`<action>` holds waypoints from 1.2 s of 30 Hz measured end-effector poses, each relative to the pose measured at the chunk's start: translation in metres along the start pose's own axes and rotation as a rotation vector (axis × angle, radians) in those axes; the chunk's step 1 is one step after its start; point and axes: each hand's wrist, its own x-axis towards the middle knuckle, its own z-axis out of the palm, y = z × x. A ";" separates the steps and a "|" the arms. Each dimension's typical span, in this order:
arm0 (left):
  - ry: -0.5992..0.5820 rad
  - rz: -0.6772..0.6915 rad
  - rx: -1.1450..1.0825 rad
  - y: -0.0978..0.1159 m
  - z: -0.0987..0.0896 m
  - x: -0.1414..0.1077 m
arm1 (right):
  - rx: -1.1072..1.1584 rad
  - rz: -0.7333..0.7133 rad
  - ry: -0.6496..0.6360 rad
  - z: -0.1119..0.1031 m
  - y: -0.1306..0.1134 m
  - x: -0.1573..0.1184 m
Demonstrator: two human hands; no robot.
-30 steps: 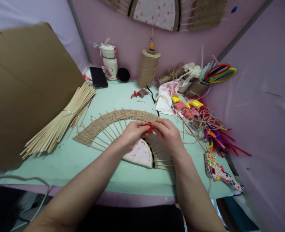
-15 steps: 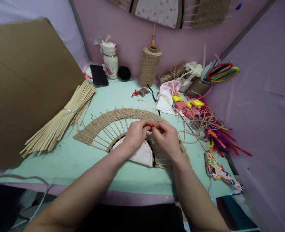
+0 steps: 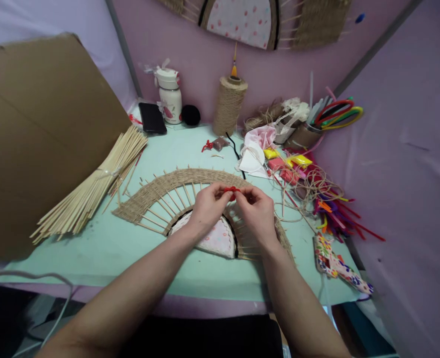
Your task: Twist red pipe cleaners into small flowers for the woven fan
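Note:
A small red twisted piece (image 3: 232, 190), seemingly pipe cleaner, is pinched between the fingertips of my left hand (image 3: 209, 206) and my right hand (image 3: 258, 211). Both hands are above the fan-shaped woven piece (image 3: 195, 175), with its twine band and thin stick ribs. My forearms and hands cover part of its middle and right side. At its centre lies a pale spotted half-round panel (image 3: 220, 240) edged in black. Farther back on the table are another small red twisted piece (image 3: 207, 145) and a brown packet (image 3: 220, 143).
A stick bundle (image 3: 93, 184) lies left beside a cardboard sheet (image 3: 44, 134). At the back stand a bottle (image 3: 170, 99) and a twine spool (image 3: 230, 105). Rightward are tangled twine (image 3: 319, 181), colourful pipe cleaners (image 3: 335, 216), and a flower-patterned glue gun (image 3: 326, 256).
The hands have shifted slightly, with the fingers repositioned on the red piece, and more of it shows between the fingertips. The view has tilted a little; the fan piece stays in place.

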 end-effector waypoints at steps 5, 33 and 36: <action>0.024 0.005 0.091 0.001 0.001 -0.003 | -0.087 -0.018 -0.048 0.001 0.001 -0.002; -0.264 -0.292 -0.212 0.008 -0.006 0.004 | 0.050 -0.125 -0.325 -0.027 0.001 0.013; -0.209 -0.163 -0.096 0.003 -0.006 0.004 | -0.041 -0.151 -0.296 -0.023 0.003 0.011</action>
